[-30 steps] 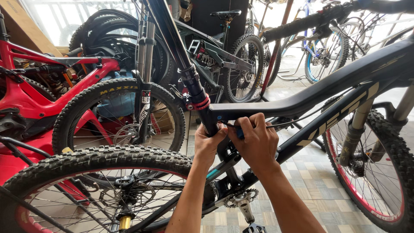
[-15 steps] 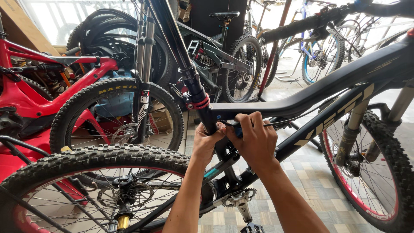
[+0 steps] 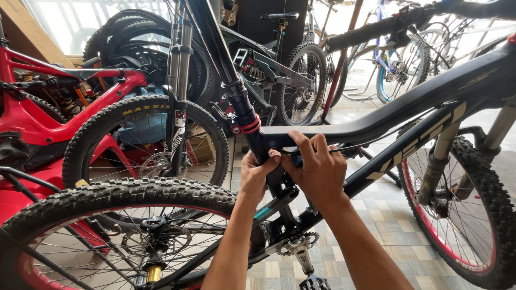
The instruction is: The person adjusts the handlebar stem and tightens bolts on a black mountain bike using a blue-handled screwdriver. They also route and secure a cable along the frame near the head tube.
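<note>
A black mountain bike frame (image 3: 376,121) crosses the view, with its seat post held by a red collar (image 3: 246,127). Both my hands meet just below that collar, where the top tube joins the seat tube. My left hand (image 3: 257,176) curls its thumb and fingers around the seat tube. Closed against the underside of the top tube, my right hand (image 3: 318,171) holds a small blue object (image 3: 296,160), mostly hidden by the fingers. A thin cable (image 3: 371,140) runs rightward from my right hand along the frame. The crank and chainring (image 3: 294,248) sit below my wrists.
The bike's knobby rear tyre (image 3: 107,194) fills the lower left and its front wheel (image 3: 486,215) the right. A red bike (image 3: 48,115) stands at left. More bikes crowd behind: a black one (image 3: 279,67) and a blue one (image 3: 398,62). Grey floor tiles (image 3: 387,215) show below.
Both hands stay at the seat tube junction. The fingers of my right hand have shifted slightly along the underside of the top tube.
</note>
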